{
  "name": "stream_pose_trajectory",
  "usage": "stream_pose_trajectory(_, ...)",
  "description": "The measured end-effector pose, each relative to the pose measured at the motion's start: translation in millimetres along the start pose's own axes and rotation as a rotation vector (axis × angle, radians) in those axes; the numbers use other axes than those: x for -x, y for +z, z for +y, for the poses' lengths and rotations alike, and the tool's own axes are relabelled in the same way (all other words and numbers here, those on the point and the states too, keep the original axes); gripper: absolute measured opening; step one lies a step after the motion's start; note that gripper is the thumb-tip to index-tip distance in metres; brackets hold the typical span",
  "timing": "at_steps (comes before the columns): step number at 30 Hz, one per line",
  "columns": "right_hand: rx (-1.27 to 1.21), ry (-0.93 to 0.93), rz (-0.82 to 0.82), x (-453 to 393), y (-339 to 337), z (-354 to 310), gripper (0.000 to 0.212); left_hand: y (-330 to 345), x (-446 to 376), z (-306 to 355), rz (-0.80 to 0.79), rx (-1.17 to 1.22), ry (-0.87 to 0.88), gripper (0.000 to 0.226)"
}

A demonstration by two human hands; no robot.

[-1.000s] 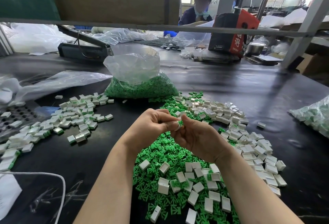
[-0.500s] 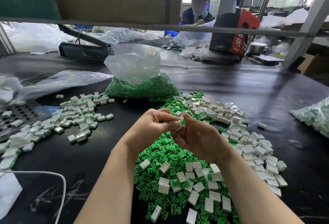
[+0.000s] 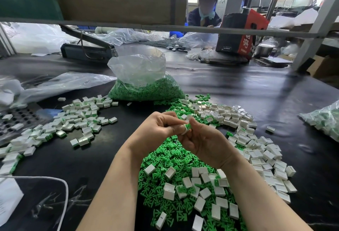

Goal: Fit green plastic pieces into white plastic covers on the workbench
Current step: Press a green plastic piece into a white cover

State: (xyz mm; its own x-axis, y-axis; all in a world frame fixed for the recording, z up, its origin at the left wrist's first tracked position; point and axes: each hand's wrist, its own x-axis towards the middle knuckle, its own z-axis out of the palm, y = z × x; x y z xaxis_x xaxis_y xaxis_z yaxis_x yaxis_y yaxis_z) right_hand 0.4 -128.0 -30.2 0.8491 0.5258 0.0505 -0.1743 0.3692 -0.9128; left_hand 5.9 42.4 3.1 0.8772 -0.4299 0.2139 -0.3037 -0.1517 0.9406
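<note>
Since a second ago your left hand (image 3: 156, 131) and right hand (image 3: 203, 142) stay pinched together on one green piece (image 3: 187, 126) and white cover (image 3: 185, 130) at frame centre. The green now sits lower in the cover, so this fit looks nearly seated.

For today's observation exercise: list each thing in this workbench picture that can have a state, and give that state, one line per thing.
left hand: fingers curled, pinching a white cover.
right hand: fingers curled, pinching the green piece.
white cover: held between both hands, above the bench.
green piece: at the cover's mouth; whether seated, cannot tell.
bag of green pieces: open at the top, upright.
fitted covers: heaped loose, left of the hands.
</note>
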Motion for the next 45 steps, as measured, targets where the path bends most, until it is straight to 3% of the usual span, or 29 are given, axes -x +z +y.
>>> stream_pose_trajectory(36,0.031,0.001,-0.009,0.5,-0.3,1.6,0.038,-0.3,0.6,-2.4,-0.03,0.032,0.007,0.02)
stream_pose_trajectory(42,0.404,0.025,0.095,4.3,-6.8,-4.9,0.048,-5.7,0.0,-8.6,-0.054,-0.025,-0.059,0.011)
stream_pose_trajectory(45,0.536,-0.059,0.14,5.7,-8.6,-7.6,0.034,-5.9,-0.9,-13.1,-0.083,-0.041,-0.125,0.009)
